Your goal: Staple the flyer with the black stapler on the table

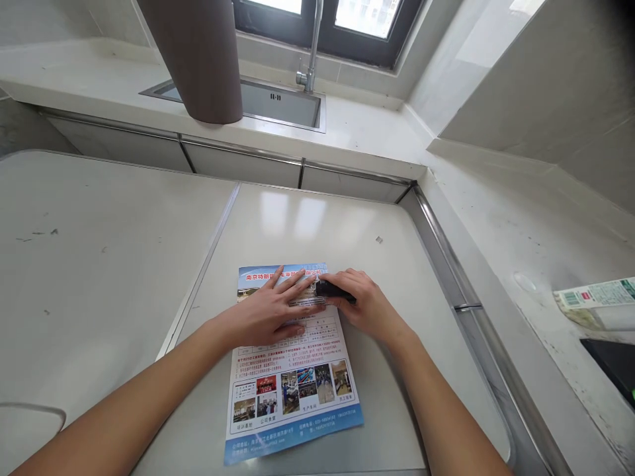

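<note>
A printed flyer [297, 430] with blue borders, red lettering and small photos lies flat on the white folding table. My left hand [272, 311] rests on its upper half, fingers stretched out and spread, pressing the paper. In my right hand [364, 304] is a small black stapler [335, 291], fingers wrapped round it. The stapler's metal end sits over the flyer's upper right part, close to my left fingertips. Much of the stapler is hidden by my right fingers. Several thin marks, perhaps staples, show along the flyer's top right edge.
A tiny silvery piece [379, 239] lies on the white tabletop [342, 221]. Behind are a counter with a sink [282, 109], a faucet [310, 73] and a large brown cylinder [213, 73]. On the right ledge lie a labelled package [598, 297] and a black object [612, 370].
</note>
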Demonstrator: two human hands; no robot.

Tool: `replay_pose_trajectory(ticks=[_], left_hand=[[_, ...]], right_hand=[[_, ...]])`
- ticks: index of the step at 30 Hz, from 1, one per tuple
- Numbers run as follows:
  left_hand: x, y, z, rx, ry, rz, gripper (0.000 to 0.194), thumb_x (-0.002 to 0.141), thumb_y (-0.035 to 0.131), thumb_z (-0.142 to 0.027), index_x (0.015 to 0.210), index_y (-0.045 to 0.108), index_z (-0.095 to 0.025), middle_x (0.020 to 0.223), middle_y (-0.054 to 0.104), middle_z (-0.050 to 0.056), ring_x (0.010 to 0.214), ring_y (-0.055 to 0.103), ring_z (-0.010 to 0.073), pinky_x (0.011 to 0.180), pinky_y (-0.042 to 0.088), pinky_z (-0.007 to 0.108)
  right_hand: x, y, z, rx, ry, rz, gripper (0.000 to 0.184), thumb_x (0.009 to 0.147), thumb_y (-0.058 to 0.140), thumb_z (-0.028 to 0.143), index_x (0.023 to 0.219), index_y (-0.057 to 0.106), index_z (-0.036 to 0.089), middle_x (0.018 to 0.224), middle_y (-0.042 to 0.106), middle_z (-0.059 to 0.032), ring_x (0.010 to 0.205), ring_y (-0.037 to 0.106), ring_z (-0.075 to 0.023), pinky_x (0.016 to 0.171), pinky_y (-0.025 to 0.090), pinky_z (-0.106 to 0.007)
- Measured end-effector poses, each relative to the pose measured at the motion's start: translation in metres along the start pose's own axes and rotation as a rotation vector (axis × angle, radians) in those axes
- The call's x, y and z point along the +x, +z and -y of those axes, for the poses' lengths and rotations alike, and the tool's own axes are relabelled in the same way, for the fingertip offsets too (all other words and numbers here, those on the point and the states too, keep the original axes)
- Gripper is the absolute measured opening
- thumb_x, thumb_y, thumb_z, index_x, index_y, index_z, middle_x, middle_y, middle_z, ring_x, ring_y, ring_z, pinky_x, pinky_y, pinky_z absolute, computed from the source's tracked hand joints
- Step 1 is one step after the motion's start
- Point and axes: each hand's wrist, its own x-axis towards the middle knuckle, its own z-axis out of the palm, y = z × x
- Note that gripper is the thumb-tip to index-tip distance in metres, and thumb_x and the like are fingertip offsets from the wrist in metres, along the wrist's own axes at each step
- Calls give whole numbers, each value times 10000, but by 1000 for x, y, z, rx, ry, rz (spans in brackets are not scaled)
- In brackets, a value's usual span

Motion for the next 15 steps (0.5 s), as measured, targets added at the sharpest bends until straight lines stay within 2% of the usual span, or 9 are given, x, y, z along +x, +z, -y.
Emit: replay_pose_trajectory(ticks=[6,15], left_hand=[[1,2,1,-19,12,-9,576,1000,557,-401,1547,384,-454,1726,56,10,1568,143,373,1237,92,664],[-1,3,1,-67,11,-45,541,994,577,-409,1515,442,-452,1720,92,0,1560,174,377,1243,93,662]], right_hand=[[2,7,1,-123,-12,6,434,1007,555,193,1420,546,327,1162,718,-51,999,602,-243,873,401,-408],[4,7,7,-155,5,19,401,1012,538,209,1395,571,323,1167,724,-54,985,605,-251,883,392,-437]])
